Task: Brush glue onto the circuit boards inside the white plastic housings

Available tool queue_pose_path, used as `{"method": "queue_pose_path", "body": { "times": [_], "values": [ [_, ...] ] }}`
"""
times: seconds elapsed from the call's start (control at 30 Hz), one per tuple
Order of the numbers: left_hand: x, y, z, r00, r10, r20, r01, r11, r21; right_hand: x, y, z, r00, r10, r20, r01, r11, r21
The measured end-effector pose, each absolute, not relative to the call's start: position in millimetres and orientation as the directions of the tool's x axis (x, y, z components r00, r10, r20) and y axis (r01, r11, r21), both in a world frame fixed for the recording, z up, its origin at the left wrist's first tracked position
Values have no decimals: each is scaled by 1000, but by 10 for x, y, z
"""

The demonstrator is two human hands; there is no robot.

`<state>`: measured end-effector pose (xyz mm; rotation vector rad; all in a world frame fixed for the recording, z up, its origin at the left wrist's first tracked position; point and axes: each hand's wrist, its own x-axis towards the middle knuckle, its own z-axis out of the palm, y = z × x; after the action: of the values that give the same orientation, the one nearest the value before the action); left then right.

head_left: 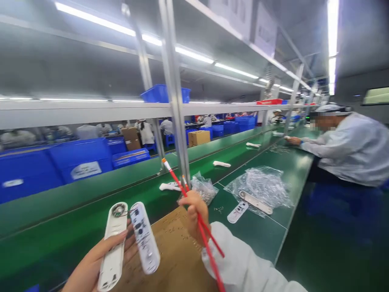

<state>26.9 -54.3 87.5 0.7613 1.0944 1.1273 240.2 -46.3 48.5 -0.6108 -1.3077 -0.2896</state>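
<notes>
My left hand (88, 261) is closed around an opened white plastic device. Its one long half (113, 251) carries a round part with wires at the top. Thin wires link it to the other half (146, 241), which shows dark components and leans by my fingertips. My right hand (196, 215) grips two red-handled paintbrushes (174, 176), their bristle ends pointing up and left. Both hands are above a brown cardboard sheet (173, 251) with small bits scattered on it.
On the green bench lie a clear plastic bag (261, 184), another opened device (257, 202), and a bag of small parts (203, 188). White pieces (221, 164) lie on the belt. A metal post (176, 93) rises ahead. A co-worker (352, 142) sits at right.
</notes>
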Motion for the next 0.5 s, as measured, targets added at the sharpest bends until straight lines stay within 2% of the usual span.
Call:
{"method": "queue_pose_path", "body": {
  "times": [0.03,0.07,0.2,0.27,0.33,0.4,0.5],
  "values": [
    [267,-591,898,98,938,-333,-374,345,861,2385,-492,571,286,143,947,479,835,-271],
    [275,-636,926,140,938,-316,-410,346,844,2368,-523,647,307,162,938,430,855,-288],
    [275,-734,1056,69,964,-257,-501,256,827,2322,-649,818,330,262,907,281,890,-359],
    [202,-729,1115,3,975,-224,-553,188,811,2313,-700,835,253,325,911,227,896,-382],
    [87,-709,1168,-91,983,-163,-615,73,785,2312,-723,818,95,383,919,199,897,-394],
    [-39,-691,1217,-209,972,-104,-653,-60,755,2314,-700,757,-132,458,879,313,861,-401],
    [-184,-687,1276,-318,948,-8,-676,-221,703,2300,-563,559,-397,589,704,558,764,-325]
  ]
}}
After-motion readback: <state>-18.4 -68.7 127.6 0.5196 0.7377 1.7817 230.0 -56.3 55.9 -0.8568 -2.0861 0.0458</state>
